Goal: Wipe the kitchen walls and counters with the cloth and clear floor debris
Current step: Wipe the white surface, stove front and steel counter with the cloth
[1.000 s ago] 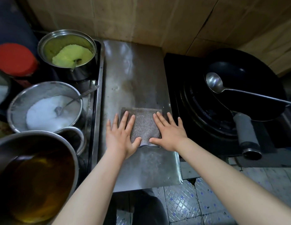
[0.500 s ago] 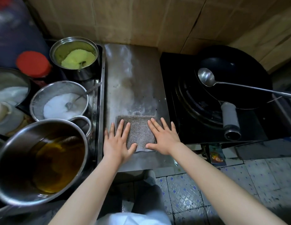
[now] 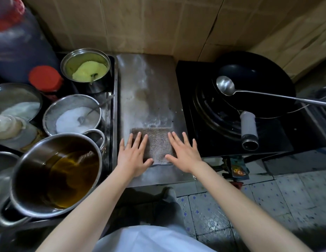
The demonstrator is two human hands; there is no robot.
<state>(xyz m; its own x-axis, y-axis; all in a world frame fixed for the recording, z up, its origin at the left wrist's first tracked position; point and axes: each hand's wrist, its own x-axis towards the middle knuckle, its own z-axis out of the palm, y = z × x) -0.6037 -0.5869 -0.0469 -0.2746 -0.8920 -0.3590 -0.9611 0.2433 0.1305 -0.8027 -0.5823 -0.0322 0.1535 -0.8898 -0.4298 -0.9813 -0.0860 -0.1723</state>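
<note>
Midway at best: left hand (image 3: 134,157) and right hand (image 3: 184,153) flat, fingers straight, pressing folded grey-brown cloth (image 3: 157,142) on near steel counter (image 3: 149,84), far half seemingly smeared; walls, floor unwiped.

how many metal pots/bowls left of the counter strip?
5 in view: yellow-powder pot at back, white-powder bowl mid, oil pot in front, lidded-looking bowl far left, a rim at the left edge. More may sit out of frame.
</note>
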